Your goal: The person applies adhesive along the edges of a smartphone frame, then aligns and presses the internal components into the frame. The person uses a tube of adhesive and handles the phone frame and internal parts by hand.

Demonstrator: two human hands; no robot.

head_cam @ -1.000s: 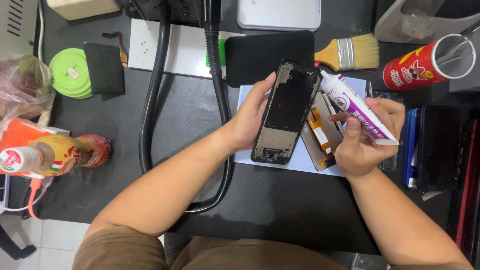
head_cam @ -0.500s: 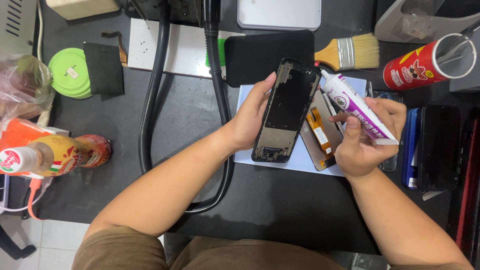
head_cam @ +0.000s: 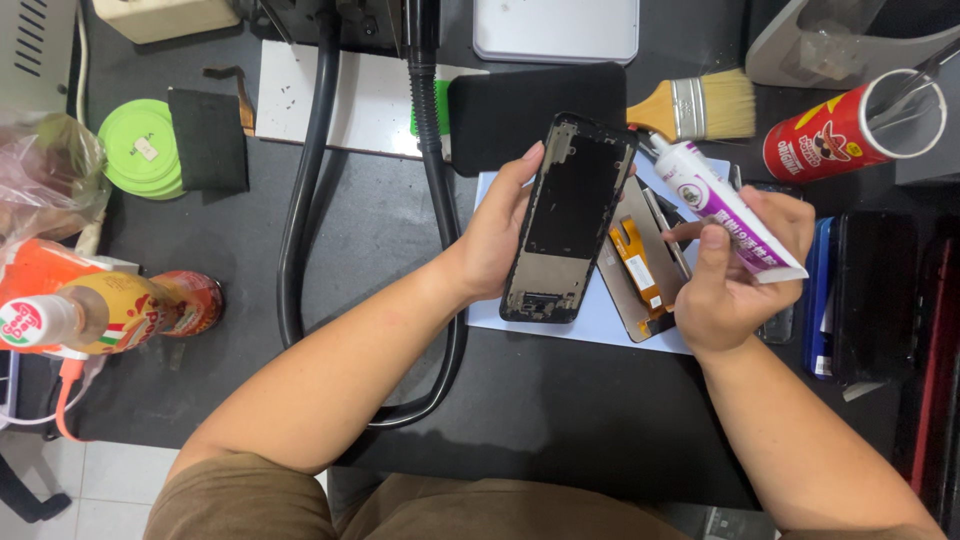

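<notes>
Phone frame [head_cam: 568, 222] hides left fingers; plastic bag [head_cam: 40, 180] cut off.

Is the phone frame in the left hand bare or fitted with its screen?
Bare. The phone frame in the left hand shows an open dark shell; a separate panel with an orange flex lies beside it.

A black bench [head_cam: 560, 420] carries a pale mat [head_cam: 600, 320] near its middle. Behind the mat lie a black pad [head_cam: 500, 115] and a brush [head_cam: 695, 105]. Far left of it sit green lids [head_cam: 135, 150]; right of it, a red can [head_cam: 850, 125].
</notes>
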